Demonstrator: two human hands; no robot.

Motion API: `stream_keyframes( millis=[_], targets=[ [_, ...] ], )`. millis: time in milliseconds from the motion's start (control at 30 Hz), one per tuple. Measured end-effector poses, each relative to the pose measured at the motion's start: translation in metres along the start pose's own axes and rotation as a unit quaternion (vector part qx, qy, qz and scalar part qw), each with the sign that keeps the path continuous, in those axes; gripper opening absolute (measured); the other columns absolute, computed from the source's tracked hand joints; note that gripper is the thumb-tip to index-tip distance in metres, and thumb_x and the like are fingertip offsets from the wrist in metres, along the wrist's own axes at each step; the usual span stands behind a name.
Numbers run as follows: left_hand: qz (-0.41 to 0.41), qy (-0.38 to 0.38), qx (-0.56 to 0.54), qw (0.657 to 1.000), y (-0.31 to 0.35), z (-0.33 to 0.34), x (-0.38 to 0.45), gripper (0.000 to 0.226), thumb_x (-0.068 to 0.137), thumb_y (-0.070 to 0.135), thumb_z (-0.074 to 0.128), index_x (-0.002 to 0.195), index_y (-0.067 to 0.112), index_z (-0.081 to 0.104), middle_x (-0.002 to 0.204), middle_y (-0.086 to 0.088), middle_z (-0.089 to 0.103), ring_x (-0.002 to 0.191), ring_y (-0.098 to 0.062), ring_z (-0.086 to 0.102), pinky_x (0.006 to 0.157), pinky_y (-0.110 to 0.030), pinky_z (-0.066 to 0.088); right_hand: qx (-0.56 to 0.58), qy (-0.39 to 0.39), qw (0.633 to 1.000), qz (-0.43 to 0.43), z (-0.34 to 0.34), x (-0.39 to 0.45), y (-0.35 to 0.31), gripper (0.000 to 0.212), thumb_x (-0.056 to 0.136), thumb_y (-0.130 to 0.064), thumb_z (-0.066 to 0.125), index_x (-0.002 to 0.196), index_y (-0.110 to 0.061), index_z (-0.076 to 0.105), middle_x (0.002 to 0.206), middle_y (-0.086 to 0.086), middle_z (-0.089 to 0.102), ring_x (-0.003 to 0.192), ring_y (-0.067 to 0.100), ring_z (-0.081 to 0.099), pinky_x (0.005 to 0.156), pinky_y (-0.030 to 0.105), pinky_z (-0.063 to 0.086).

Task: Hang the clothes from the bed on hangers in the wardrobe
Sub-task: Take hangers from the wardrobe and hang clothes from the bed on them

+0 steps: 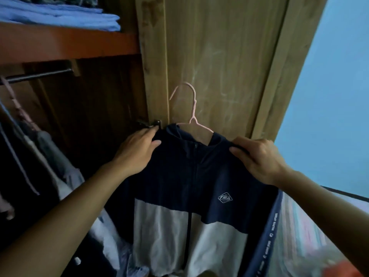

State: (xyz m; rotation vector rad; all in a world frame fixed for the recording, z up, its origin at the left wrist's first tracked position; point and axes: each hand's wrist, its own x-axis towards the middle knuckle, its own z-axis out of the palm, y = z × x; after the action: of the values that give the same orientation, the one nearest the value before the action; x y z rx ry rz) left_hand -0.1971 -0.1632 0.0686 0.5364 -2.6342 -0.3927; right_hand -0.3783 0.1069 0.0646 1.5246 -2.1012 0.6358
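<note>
A navy and white zip hoodie (pixel 185 186) with a small diamond logo hangs on a pink wire hanger (pixel 192 114), held up in front of the open wardrobe door (pixel 219 56). My left hand (pixel 135 154) grips the hoodie's left shoulder. My right hand (pixel 257 156) pinches its right shoulder. The hanger's hook is free in the air, touching nothing. The dark wardrobe rail (pixel 38 75) runs at the upper left, above and left of the hanger.
Several dark clothes (pixel 40 156) hang from the rail at the left, one on a pink hanger (pixel 12 94). Folded blue fabric (pixel 60 15) lies on the orange shelf (pixel 67 43) above. A door hinge (pixel 148 124) sits by my left hand. A blue wall (pixel 329 96) stands on the right.
</note>
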Motion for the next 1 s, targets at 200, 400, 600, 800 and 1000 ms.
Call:
stream_keyframes(
  millis=[200, 400, 600, 800, 1000],
  targets=[
    [0.115, 0.015, -0.060, 0.991, 0.054, 0.041, 0.027, 0.021, 0.100, 0.022, 0.051, 0.092, 0.008, 0.064, 0.087, -0.006, 0.061, 0.087, -0.026, 0.058, 0.075, -0.047, 0.048, 0.006, 0.005, 0.992, 0.122, -0.050, -0.070, 0.030, 0.019, 0.097, -0.036, 0.050, 0.094, -0.024, 0.064, 0.068, -0.004, 0.062, 0.064, 0.025, 0.058, 0.063, 0.040, 0.048],
    [0.239, -0.047, -0.173, 0.954, 0.141, 0.068, 0.033, 0.017, 0.097, 0.022, 0.059, 0.086, 0.014, 0.069, 0.081, 0.003, 0.066, 0.077, -0.010, 0.061, 0.073, -0.036, 0.047, 0.001, 0.057, 0.958, 0.279, -0.114, -0.147, 0.055, 0.018, 0.091, -0.043, 0.053, 0.091, -0.033, 0.068, 0.067, -0.007, 0.063, 0.066, 0.016, 0.059, 0.070, 0.036, 0.050],
    [0.325, -0.119, -0.205, 0.916, 0.214, 0.100, 0.027, 0.020, 0.099, 0.030, 0.054, 0.083, 0.023, 0.064, 0.076, 0.011, 0.065, 0.072, -0.005, 0.061, 0.066, -0.035, 0.051, -0.077, 0.058, 0.931, 0.352, -0.176, -0.217, 0.046, 0.013, 0.091, -0.042, 0.054, 0.094, -0.035, 0.065, 0.066, -0.005, 0.063, 0.065, 0.015, 0.060, 0.070, 0.034, 0.049],
    [0.395, -0.185, -0.194, 0.879, 0.270, 0.125, 0.014, 0.017, 0.100, 0.034, 0.052, 0.089, 0.030, 0.064, 0.076, 0.014, 0.064, 0.072, -0.006, 0.060, 0.063, -0.029, 0.044, -0.148, 0.053, 0.901, 0.404, -0.217, -0.274, 0.012, 0.011, 0.092, -0.038, 0.055, 0.093, -0.035, 0.065, 0.070, -0.013, 0.063, 0.068, 0.008, 0.059, 0.066, 0.030, 0.047],
    [0.457, -0.201, -0.215, 0.839, 0.323, 0.137, 0.005, 0.022, 0.098, 0.035, 0.054, 0.079, 0.027, 0.063, 0.064, 0.007, 0.061, 0.064, -0.012, 0.058, 0.064, -0.035, 0.045, -0.212, 0.075, 0.865, 0.449, -0.248, -0.313, -0.023, 0.007, 0.093, -0.024, 0.066, 0.090, -0.029, 0.070, 0.062, -0.016, 0.059, 0.065, 0.003, 0.056, 0.065, 0.032, 0.046]
  ],
)
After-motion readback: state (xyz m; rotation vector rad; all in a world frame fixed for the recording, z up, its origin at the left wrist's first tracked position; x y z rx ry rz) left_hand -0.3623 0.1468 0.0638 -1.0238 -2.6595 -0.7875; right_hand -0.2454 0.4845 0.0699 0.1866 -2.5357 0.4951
